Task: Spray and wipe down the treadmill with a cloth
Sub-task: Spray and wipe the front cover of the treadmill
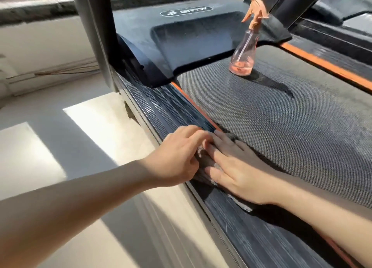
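A: Nearest the lens?
B: Two bare forearms, in from the lower left and lower right corners, meeting just below the middle of the frame.

A: The left hand [177,157]?
B: Knuckles up, fingers curled, pinching the left edge of the cloth [205,164].

A: And the right hand [239,171]?
B: Laid flat, fingers straight and slightly spread, pressing down on that same cloth. Close together with the left, fingertips side by side.

A: Where exactly, that cloth?
B: Mostly hidden under both hands. Dark grey with a pale frayed edge, lying on the ribbed black side rail [251,237] of the treadmill [302,157], lapping over the orange strip [193,104] onto the edge of the belt [281,106].

A: Left of the rail?
B: Pale floor [40,157], filling the lower left, crossed by bright patches of sun.

A: Farther up the belt?
B: Spray bottle [243,54], upright, right of centre in the upper half, well apart from both hands. Clear and pink-tinted, a little pink liquid at the bottom, orange trigger head on top.

A: Beyond it?
B: Black motor cover [191,38] across the top centre, white logo near its far edge. Grey upright post [94,36] at upper left, running out of the frame.
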Motion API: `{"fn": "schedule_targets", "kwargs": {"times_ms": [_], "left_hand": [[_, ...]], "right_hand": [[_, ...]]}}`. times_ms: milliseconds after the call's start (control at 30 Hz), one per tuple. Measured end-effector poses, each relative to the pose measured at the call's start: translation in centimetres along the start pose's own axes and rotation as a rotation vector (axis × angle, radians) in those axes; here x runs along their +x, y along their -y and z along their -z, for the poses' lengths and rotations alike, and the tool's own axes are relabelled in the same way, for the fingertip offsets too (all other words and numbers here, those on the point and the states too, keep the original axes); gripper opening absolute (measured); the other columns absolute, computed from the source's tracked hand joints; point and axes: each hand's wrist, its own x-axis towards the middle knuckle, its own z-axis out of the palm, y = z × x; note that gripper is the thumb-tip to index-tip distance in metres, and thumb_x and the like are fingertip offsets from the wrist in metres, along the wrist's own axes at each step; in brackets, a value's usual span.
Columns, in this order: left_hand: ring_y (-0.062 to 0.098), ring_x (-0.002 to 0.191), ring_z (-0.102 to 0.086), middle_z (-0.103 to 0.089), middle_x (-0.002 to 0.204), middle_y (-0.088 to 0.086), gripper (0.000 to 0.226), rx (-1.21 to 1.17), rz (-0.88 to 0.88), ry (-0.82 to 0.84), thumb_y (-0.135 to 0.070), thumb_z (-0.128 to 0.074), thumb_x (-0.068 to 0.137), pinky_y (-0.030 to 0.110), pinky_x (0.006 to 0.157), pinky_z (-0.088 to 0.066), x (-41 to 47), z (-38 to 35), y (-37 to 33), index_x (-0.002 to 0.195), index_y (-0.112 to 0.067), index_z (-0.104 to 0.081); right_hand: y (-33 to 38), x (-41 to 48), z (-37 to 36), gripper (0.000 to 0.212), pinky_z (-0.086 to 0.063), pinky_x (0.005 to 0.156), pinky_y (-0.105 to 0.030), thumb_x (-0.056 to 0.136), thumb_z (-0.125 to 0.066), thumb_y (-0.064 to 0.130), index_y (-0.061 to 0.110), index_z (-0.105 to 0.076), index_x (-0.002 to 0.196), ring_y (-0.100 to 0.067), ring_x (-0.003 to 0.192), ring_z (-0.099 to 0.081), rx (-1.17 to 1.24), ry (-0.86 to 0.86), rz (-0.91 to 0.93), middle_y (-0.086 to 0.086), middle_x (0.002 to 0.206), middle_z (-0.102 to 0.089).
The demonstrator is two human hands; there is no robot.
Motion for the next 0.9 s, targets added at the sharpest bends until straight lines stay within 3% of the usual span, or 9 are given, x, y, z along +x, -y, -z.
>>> {"fn": "schedule_targets", "kwargs": {"times_ms": [133,233,367,433,533,633,733,800,900], "left_hand": [[0.024,0.104,-0.05,-0.053,0.107,0.007,0.06,-0.09,-0.014,0.026,0.003,-0.044,0.064,0.028,0.089,-0.041,1.0,1.1,-0.2,0.119,-0.014,-0.062],[0.028,0.113,-0.051,-0.056,0.115,0.011,0.065,0.005,0.172,0.025,0.008,-0.047,0.066,0.035,0.092,-0.046,3.2,2.6,2.3,0.125,-0.016,-0.06],[0.032,0.116,-0.046,-0.053,0.127,0.009,0.063,0.32,0.354,-0.063,-0.003,-0.05,0.074,0.048,0.092,-0.047,4.3,4.8,6.3,0.133,-0.025,-0.053],[0.032,0.105,-0.046,-0.053,0.119,0.011,0.053,0.505,0.311,-0.151,-0.007,-0.055,0.076,0.049,0.083,-0.049,4.3,5.5,8.2,0.127,-0.022,-0.056],[0.034,0.091,-0.056,-0.051,0.108,0.012,0.037,0.461,0.328,-0.209,-0.008,-0.052,0.084,0.049,0.073,-0.052,4.6,5.9,10.3,0.12,-0.017,-0.057],[0.036,0.093,-0.059,-0.052,0.112,0.013,0.036,0.376,0.378,-0.258,-0.011,-0.049,0.09,0.046,0.079,-0.052,5.6,5.6,12.3,0.125,-0.016,-0.057],[0.035,0.103,-0.057,-0.054,0.116,0.018,0.039,0.326,0.327,-0.386,-0.006,-0.055,0.085,0.043,0.088,-0.05,6.4,5.5,14.1,0.124,-0.008,-0.06],[0.04,0.111,-0.054,-0.054,0.123,0.025,0.041,0.39,0.241,-0.382,-0.002,-0.056,0.086,0.045,0.099,-0.046,7.3,5.5,15.3,0.126,0.001,-0.059],[0.05,0.113,-0.054,-0.055,0.119,0.036,0.04,0.547,0.088,-0.301,0.009,-0.058,0.081,0.055,0.101,-0.044,8.9,6.2,16.9,0.12,0.018,-0.055]], "right_hand": [[-0.7,0.8,0.6,0.079,-0.004,0.121,-0.041,0.083,-0.006,0.069,0.033,-0.014,0.154,0.001,0.145,0.023,-0.027,-0.017,0.02,0.013,0.165,0.006],[-0.3,6.1,1.1,0.078,-0.011,0.122,-0.049,0.089,-0.014,0.063,0.025,-0.011,0.157,-0.013,0.152,0.007,-0.028,-0.052,0.005,0.004,0.166,-0.001],[0.6,12.7,1.3,0.071,-0.008,0.12,-0.049,0.1,-0.026,0.055,0.021,-0.005,0.158,-0.018,0.153,0.005,-0.014,-0.114,-0.047,-0.002,0.167,0.002],[0.9,15.5,1.6,0.075,-0.007,0.12,-0.047,0.101,-0.027,0.057,0.017,0.0,0.158,-0.018,0.153,0.006,0.014,-0.13,-0.067,-0.004,0.167,0.007],[0.9,18.8,2.2,0.081,-0.012,0.12,-0.046,0.102,-0.032,0.053,0.01,0.009,0.157,-0.023,0.153,0.001,0.128,-0.197,-0.099,-0.009,0.166,0.009],[1.0,22.2,2.7,0.075,-0.014,0.121,-0.044,0.104,-0.036,0.04,0.009,0.008,0.157,-0.025,0.153,-0.002,0.273,-0.291,-0.115,-0.01,0.166,0.007],[1.1,25.3,3.2,0.068,-0.002,0.124,-0.036,0.106,-0.032,0.029,0.005,0.005,0.156,-0.024,0.152,0.01,0.31,-0.329,-0.09,-0.013,0.165,0.009],[0.8,27.1,3.4,0.065,0.002,0.124,-0.036,0.106,-0.029,0.03,0.005,0.005,0.156,-0.023,0.152,0.013,0.33,-0.343,-0.1,-0.013,0.165,0.011],[0.5,28.8,3.7,0.065,0.003,0.123,-0.04,0.106,-0.019,0.039,0.011,0.008,0.157,-0.018,0.151,0.017,0.325,-0.361,-0.132,-0.006,0.165,0.016]]}}
